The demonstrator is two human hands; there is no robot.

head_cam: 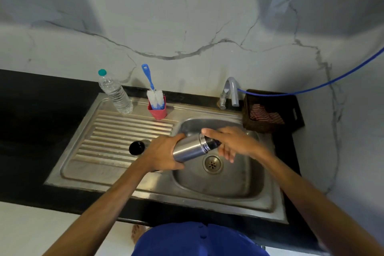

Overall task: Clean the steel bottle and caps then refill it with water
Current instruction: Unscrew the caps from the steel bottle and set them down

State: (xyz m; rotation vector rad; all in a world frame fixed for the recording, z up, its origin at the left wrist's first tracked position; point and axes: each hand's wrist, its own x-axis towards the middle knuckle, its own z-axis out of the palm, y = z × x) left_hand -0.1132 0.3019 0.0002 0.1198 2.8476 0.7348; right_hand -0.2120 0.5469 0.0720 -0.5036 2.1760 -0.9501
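The left hand (164,155) grips the steel bottle (190,147), held tilted over the sink (218,189) basin, neck toward 2 o'clock. The right hand (232,143) is at the bottle's dark neck, fingers loosely spread, thumb extended; whether it grips is unclear. A black cap (137,147) lies on the drainboard at the bottle's 9 o'clock. A brush (152,91) stands in a red cup (158,111) at 11 o'clock.

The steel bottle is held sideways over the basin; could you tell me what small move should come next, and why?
Probably twist off the inner cap: the left hand grips the steel bottle, the right hand is at its mouth, and one black cap already sits on the drainboard.
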